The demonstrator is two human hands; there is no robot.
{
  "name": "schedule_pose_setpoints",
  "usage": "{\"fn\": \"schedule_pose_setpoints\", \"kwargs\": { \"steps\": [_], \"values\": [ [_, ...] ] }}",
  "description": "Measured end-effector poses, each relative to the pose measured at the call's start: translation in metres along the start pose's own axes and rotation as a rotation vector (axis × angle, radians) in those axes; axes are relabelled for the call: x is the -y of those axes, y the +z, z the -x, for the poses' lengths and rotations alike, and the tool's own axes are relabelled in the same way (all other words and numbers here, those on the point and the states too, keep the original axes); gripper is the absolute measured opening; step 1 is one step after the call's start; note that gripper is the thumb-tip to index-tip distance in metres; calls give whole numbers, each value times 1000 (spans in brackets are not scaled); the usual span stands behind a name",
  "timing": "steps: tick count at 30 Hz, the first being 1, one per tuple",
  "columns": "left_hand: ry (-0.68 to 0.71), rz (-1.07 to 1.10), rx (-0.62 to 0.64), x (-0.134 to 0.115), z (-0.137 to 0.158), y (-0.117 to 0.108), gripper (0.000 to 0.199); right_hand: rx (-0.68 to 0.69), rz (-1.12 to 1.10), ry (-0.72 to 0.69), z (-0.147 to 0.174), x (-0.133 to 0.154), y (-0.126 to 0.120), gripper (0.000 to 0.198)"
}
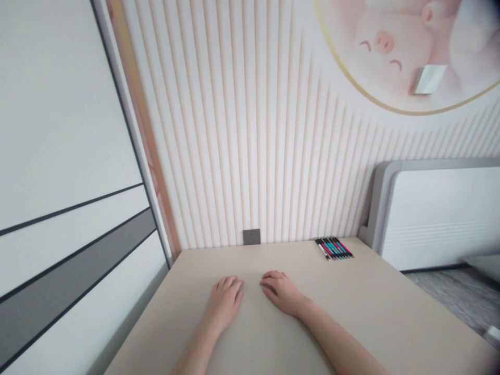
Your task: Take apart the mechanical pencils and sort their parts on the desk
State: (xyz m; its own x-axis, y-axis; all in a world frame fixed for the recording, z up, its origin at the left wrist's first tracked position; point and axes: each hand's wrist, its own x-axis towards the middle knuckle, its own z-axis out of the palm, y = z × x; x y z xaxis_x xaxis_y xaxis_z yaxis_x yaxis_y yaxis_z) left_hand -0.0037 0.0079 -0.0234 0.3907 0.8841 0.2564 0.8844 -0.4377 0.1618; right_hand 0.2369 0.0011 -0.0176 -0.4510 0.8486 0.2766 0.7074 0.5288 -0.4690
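Both hands rest palm down on a beige table (250,333), a short gap between them. My left hand (225,299) lies left of the middle, its fingers loosely bent and slightly apart, holding nothing. Opposite it, my right hand (284,292) has its fingers pointing left, a little apart, also with nothing in it. Beyond the right hand, near the table's far right corner, a row of pens (335,248) lies side by side, in black, white, teal and red. Neither hand touches the pens.
A ribbed cream wall (250,130) with a dark socket (251,237) stands behind the table. To the left is a white cabinet (70,130) with grey bands. On the right are a grey-white headboard (441,213) and a round pig picture (390,67) above.
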Motion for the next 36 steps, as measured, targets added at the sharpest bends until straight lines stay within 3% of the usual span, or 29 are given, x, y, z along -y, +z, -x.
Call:
{"fn": "schedule_pose_setpoints", "kwargs": {
  "steps": [23, 25, 28, 33, 36],
  "values": [
    [12, -37, -6, 2, -4, 4, 31, -82, 127, -49, -3, -15, 2, 25],
    [13, -39, 2, 2, -4, 3, 32, -160, 191, 52, -3, -27, -7, 27],
    [18, -43, 19, 2, -5, 2, 32, -336, 322, 343, 3, -56, -24, 27],
    [19, -45, 31, 2, -5, 3, 33, -555, 462, 684, 22, -107, -45, 39],
    [17, -37, 24, 1, -4, 3, 33, -590, 571, 900, 26, -132, -49, 51]
  ]
}}
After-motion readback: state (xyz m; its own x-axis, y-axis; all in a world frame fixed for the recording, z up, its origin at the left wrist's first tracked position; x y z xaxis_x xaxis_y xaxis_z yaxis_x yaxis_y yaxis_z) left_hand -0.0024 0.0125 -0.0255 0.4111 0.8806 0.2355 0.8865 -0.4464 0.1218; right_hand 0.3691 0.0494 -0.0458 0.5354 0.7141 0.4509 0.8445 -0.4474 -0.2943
